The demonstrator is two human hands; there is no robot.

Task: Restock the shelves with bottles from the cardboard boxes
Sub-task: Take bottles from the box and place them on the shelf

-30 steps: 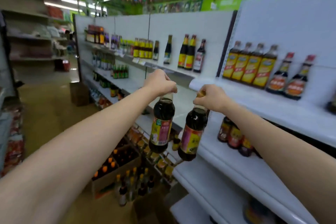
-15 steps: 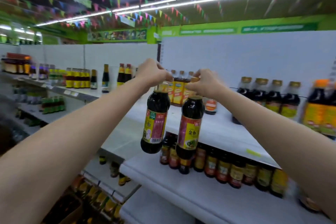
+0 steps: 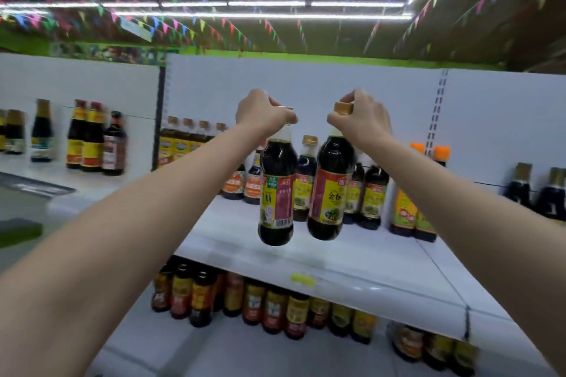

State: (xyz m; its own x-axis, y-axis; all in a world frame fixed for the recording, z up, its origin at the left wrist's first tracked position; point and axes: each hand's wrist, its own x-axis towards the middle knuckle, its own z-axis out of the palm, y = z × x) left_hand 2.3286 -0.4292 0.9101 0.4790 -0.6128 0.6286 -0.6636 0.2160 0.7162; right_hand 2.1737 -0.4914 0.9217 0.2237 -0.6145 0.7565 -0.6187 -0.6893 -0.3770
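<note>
At far left of the frame, a few dark bottles point(image 3: 88, 138) stood on the neighbouring bay, blurred. At centre left, the left hand point(image 3: 263, 115) was clenched round the neck of a dark bottle with a green-and-red label point(image 3: 277, 193), which hung upright in the air in front of the shelf point(image 3: 352, 257). Just beside it, at centre right, the right hand point(image 3: 361, 119) gripped the gold cap and neck of a second bottle with a red-and-yellow label point(image 3: 332, 190), tilted slightly. The two bottles hung close together; whether they touched could not be told. Both were above the bare front part of the shelf, clear of its surface. Behind them a short row point(image 3: 367, 196) of similar bottles stood against the back panel. At right, orange-capped bottles point(image 3: 410, 211) stood further along. The lower shelf point(image 3: 275, 309) carried a full row. No cardboard box was in view.

Judgement: the step in hand was placement, with both bottles carried to the shelf and not yet set down. The next move called for lowering each onto the bare area before the row, upright, label outward, then loosening each grip.
</note>
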